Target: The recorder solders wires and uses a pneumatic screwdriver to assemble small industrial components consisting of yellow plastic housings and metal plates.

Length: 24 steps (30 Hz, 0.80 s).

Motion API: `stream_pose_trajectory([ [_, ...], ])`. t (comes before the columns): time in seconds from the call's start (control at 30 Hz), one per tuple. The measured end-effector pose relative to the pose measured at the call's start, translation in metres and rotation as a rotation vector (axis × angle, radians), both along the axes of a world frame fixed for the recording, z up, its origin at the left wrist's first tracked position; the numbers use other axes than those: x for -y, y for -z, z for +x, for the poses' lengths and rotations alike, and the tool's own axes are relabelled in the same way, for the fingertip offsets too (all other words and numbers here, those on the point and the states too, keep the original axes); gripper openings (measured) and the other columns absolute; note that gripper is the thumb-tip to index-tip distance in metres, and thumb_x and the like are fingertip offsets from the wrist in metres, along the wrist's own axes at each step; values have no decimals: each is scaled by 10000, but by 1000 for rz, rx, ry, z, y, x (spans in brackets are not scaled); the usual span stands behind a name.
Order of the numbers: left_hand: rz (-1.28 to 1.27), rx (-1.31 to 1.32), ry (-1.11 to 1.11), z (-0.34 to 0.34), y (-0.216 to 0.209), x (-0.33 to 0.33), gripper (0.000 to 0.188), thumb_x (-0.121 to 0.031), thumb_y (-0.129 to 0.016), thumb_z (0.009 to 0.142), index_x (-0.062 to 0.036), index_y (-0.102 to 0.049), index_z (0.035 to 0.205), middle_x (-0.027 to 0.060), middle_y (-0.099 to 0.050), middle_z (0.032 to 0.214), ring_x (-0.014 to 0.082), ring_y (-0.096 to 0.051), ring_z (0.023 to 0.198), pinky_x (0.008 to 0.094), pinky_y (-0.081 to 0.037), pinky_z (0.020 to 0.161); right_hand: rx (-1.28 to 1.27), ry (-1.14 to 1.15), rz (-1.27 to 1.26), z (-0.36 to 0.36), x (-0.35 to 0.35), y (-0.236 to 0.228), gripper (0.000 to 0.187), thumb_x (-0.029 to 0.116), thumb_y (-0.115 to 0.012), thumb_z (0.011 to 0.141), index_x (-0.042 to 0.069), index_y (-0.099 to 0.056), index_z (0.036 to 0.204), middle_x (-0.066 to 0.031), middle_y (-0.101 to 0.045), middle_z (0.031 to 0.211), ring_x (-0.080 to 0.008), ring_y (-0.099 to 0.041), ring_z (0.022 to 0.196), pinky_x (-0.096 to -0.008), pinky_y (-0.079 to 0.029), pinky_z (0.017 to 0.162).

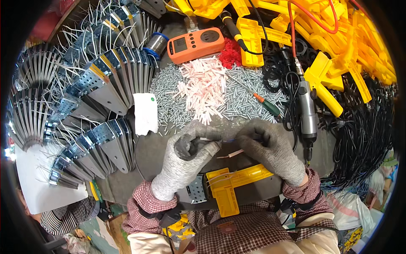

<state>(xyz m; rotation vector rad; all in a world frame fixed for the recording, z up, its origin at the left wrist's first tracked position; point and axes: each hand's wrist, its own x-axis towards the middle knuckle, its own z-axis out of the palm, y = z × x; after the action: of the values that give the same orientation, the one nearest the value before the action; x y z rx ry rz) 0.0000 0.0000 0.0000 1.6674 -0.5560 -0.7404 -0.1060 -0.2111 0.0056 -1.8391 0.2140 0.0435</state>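
My left hand (186,148), in a grey knit work glove, is closed with thumb and fingers pinching a small pale pink sleeve (204,139). To its right my gloved right hand (266,146) is also closed, its fingertips pressed together; what they hold is hidden. A thin bluish line shows between the two hands. Under the right fingers a second pale sleeve (235,153) with a bare wire end pokes out. Just below both hands lies a yellow plastic housing (226,192) with white wires (220,178) over it, joined to a perforated metal plate (197,189).
Beyond the hands are piles of pink sleeves (205,84) and screws (247,99), a screwdriver (268,106) and an orange meter (196,45). A power screwdriver (306,108) and black cables (363,131) lie right; metal plates (114,80) stand left; yellow housings (330,38) heap far right.
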Motion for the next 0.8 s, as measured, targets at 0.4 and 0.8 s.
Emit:
stream_pose_trajectory([
  [0.4, -34, 456, -56, -9, 1, 12, 205, 25, -752, 837, -7, -755, 1039, 75, -692, 924, 182, -658, 879, 311, -523, 802, 133, -145, -65, -2, -4, 9, 258, -28, -535, 993, 5, -605, 1238, -121, -663, 1050, -155, -647, 908, -295, -526, 781],
  [0.8, 80, -12, 66, -12, -8, 9, 320, -240, -645, 1010, 17, -574, 1187, 104, -657, 1098, 149, -635, 1018, 294, -515, 869, 290, -224, -78, -4, 5, 9, 500, -67, -504, 951, 23, -478, 1441, -183, -612, 1330, -277, -596, 1256, -363, -477, 1028],
])
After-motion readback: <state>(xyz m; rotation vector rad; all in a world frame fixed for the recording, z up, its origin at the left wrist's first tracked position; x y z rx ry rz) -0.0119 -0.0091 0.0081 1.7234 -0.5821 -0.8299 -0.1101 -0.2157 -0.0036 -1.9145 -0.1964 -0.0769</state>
